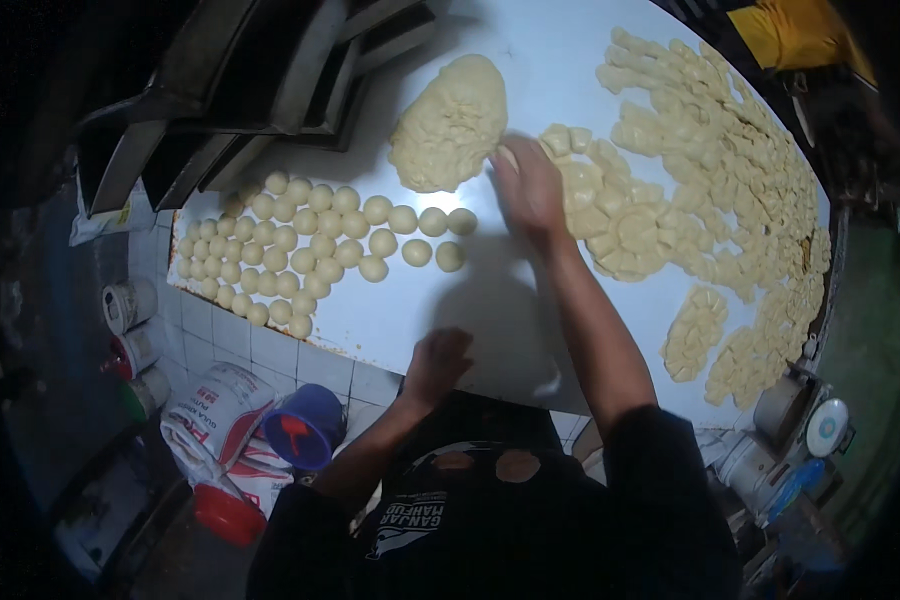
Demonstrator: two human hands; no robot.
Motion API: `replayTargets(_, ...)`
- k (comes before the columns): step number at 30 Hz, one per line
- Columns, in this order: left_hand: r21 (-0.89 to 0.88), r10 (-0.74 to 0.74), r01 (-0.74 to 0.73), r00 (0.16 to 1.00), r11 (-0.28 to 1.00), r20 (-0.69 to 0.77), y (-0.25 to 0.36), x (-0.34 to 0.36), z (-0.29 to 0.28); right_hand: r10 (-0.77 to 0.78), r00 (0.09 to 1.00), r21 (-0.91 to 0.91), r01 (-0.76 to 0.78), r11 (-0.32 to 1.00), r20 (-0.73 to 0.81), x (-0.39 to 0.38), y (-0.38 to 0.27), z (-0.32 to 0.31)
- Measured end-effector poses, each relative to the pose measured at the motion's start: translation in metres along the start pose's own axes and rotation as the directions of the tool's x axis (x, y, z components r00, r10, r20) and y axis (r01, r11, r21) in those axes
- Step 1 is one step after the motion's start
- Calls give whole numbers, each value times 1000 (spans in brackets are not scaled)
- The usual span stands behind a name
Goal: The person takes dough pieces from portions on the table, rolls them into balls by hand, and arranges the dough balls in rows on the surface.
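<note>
A large lump of pale dough (450, 125) rests on the white tabletop (370, 310). At its right edge is my right hand (530, 190), fingers curled in around what looks like a small pale piece of dough. My left hand (438, 362) hovers by the table's near edge with its fingers folded in; whether anything is inside it is hidden. Several round dough balls (315, 230) sit in rows to the left of the big lump. To the right of my right hand lie flattened, overlapping dough pieces (630, 225).
Dark metal trays (260, 75) are stacked at the table's far left. More flattened dough (750, 170) spreads along the right side. Below the near edge stand a blue bucket (308, 425), white sacks (215, 415) and a red bowl (228, 512). Pots and containers (775, 410) crowd the lower right.
</note>
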State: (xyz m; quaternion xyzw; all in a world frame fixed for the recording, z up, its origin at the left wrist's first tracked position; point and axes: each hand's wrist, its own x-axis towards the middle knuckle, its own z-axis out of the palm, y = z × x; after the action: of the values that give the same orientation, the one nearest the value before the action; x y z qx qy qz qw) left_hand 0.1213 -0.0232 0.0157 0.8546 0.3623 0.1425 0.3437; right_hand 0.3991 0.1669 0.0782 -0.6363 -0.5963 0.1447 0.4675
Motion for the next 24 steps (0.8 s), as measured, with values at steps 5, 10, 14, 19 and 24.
replayTargets(5,-239,-184,165,981,957,-62,-39,45,-74,55,995,-2,-55,998,88,-49,39,40)
replayTargets(10,-55,-11,-11,923,998,-384,-64,276,-174,483,757,-204,-439,875,441,-230,-75,-35)
replayTargets(14,194,-161,199,968,961,-194,-44,282,-133,689,550,-327,-617,716,471,-303,-95,-76)
replayTargets(19,212,33,-57,993,976,114,25,77,-38,58,781,-274,148,950,621,-344,6,-113)
replayTargets(24,85,104,-115,987,990,124,72,-27,19,246,923,-388,-119,914,296,-270,2,-70)
